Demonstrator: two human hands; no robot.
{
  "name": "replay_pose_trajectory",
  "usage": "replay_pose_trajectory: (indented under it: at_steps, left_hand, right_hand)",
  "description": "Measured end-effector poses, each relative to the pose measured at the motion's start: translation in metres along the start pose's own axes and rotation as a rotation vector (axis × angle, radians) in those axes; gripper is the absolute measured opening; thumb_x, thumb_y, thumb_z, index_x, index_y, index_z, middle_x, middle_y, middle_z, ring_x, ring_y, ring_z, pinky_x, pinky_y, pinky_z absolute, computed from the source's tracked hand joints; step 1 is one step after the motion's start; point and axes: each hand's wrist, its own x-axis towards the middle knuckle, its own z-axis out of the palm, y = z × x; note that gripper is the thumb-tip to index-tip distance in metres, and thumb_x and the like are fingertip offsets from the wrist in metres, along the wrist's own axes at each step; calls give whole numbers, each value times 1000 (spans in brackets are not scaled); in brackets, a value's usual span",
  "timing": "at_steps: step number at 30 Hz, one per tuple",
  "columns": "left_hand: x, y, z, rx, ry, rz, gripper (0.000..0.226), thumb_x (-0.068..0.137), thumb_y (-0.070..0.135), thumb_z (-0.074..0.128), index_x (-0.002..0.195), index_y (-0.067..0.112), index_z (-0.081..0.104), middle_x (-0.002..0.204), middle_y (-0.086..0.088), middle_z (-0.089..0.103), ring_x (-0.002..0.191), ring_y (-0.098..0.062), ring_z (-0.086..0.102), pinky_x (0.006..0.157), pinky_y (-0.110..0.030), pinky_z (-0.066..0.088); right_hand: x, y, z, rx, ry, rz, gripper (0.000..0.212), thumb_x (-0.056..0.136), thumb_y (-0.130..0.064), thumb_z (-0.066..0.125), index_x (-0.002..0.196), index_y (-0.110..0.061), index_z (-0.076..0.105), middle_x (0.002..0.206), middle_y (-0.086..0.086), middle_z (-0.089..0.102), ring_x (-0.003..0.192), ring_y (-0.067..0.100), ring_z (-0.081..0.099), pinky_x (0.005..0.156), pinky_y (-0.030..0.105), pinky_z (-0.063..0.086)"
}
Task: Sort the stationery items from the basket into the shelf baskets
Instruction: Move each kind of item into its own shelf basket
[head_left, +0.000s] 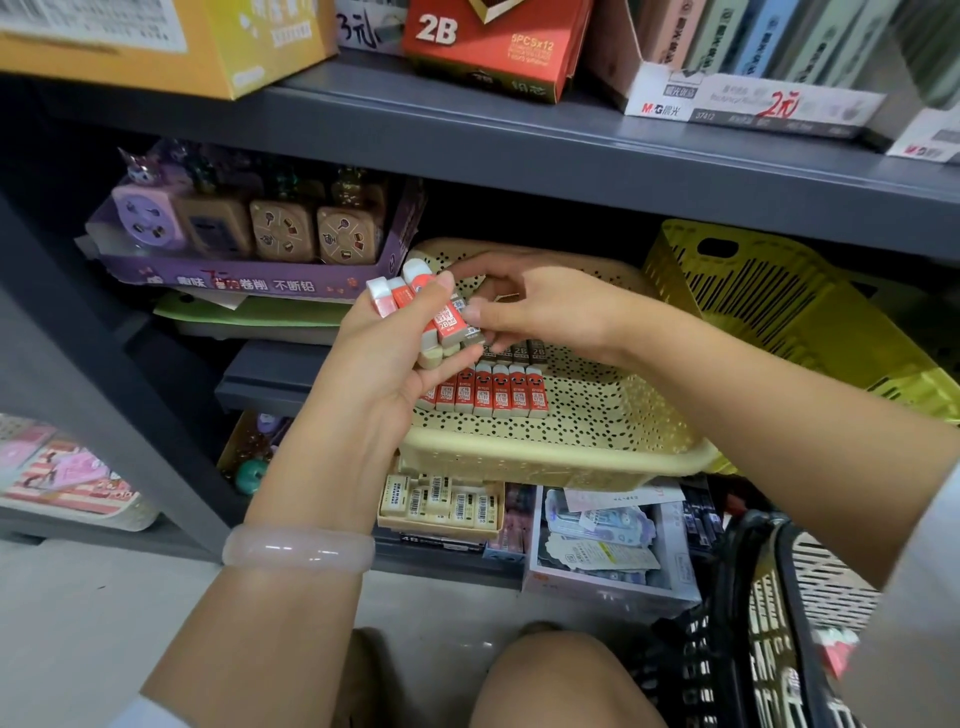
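My left hand (387, 358) holds a bunch of red-sleeved 2B erasers (415, 299) above the front left of a cream perforated shelf basket (587, 447). My right hand (524, 306) pinches the end of one eraser in that bunch, thumb and fingers closed on it. Inside the cream basket a neat row of the same red erasers (491, 397) stands upright, with a darker row (514, 353) behind it. A black carry basket (769, 623) sits on the floor at lower right.
A yellow-green slatted basket (789, 312) lies tilted to the right of the cream one. A purple tray of sharpeners (249, 244) is at left. Boxes of erasers (441, 504) and stickers (608, 545) fill the lower shelf. The grey shelf edge (571, 150) hangs overhead.
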Motion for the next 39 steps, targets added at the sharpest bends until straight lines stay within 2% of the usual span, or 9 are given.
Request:
replay_pose_trajectory:
  at_steps: [4,8,13,20,23,27,31,36,39]
  left_hand:
    - [-1,-1,0,17,-4,11,10,81,15,69,87,14,61,69,-2,73,68,-17,71,54,-30,56]
    - [-1,0,-1,13,29,-26,15,79,17,71,89,13,61,96,-19,67,74,-25,71,56,-30,57]
    - [-2,0,-1,20,19,-38,16,79,17,71,90,13,60,105,-24,64,82,-28,70,58,-31,57]
    - [-1,-1,-1,18,22,-41,16,80,17,71,91,12,60,105,-25,64,80,-28,70,59,-32,58]
    - [-1,0,-1,22,21,-38,18,79,17,71,92,12,60,104,-24,65,83,-29,70,59,-31,57]
    - [-1,0,-2,33,6,-38,17,79,19,71,91,13,60,101,-23,66,81,-29,70,58,-31,57]
    - [-2,0,0,85,-3,-14,17,79,21,71,90,13,61,96,-19,67,70,-22,69,56,-27,56]
    - [-4,0,3,136,-11,39,17,82,28,67,89,14,62,69,-2,70,58,-12,67,52,-21,53]
    - [-5,0,3,128,-23,33,20,87,33,60,91,13,61,62,1,70,57,-12,69,49,-20,52]
  right_hand:
    - [4,6,2,96,64,-9,20,89,-12,59,105,-22,52,82,3,59,61,0,59,61,14,51]
    - [16,29,-16,322,375,115,20,88,-9,60,100,-24,56,83,1,61,68,9,60,57,16,52]
    - [31,73,-33,-380,421,581,25,92,-13,54,117,-13,55,102,11,62,82,21,65,72,30,59]
    - [39,91,-26,-297,408,698,35,94,-6,48,129,-10,47,121,14,54,85,23,62,71,31,58]
    - [36,91,-24,-291,382,685,42,93,-5,49,133,-14,44,123,13,52,73,18,59,59,25,55]
    - [33,72,-26,-590,430,542,29,95,-11,42,120,-7,56,115,13,60,92,25,62,82,34,55]
    - [14,25,-14,63,171,145,20,93,-26,53,111,-29,61,99,5,62,76,6,59,67,17,53]
    - [4,-4,-2,183,-131,3,23,96,-28,47,117,-34,53,82,-12,67,75,2,57,82,22,52]
    - [2,-5,2,166,-113,-12,23,94,-22,51,114,-31,52,99,10,63,88,14,58,91,33,50]
